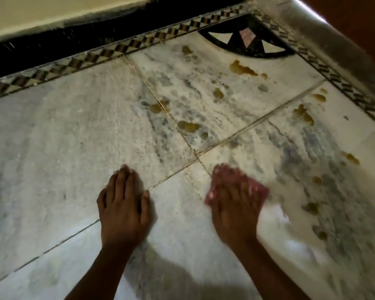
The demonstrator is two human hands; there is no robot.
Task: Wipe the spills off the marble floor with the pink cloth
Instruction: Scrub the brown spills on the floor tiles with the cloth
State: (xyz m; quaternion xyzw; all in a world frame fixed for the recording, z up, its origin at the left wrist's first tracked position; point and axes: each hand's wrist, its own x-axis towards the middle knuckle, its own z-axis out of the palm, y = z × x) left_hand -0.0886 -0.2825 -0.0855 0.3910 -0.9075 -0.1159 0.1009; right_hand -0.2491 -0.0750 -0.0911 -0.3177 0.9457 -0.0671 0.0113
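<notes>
My right hand (234, 204) lies flat on the pink cloth (258, 188), pressing it onto the white marble floor (63, 137); the hand and cloth are blurred. The cloth shows around my fingers, mostly hidden beneath them. My left hand (123, 204) rests flat on the bare floor to the left, fingers together, holding nothing. Several yellow-brown spills dot the floor beyond and to the right: one (188, 126) past the tile joint, a large one (240, 68) near the corner, another (303, 114) at the right, and one (311, 207) close to the cloth's right.
A patterned inlay border (117, 48) runs along the far edge, with a black skirting strip (74, 37) and a cream wall behind. A black corner motif (247, 42) sits at the far right. A raised grey ledge (325, 33) bounds the right side.
</notes>
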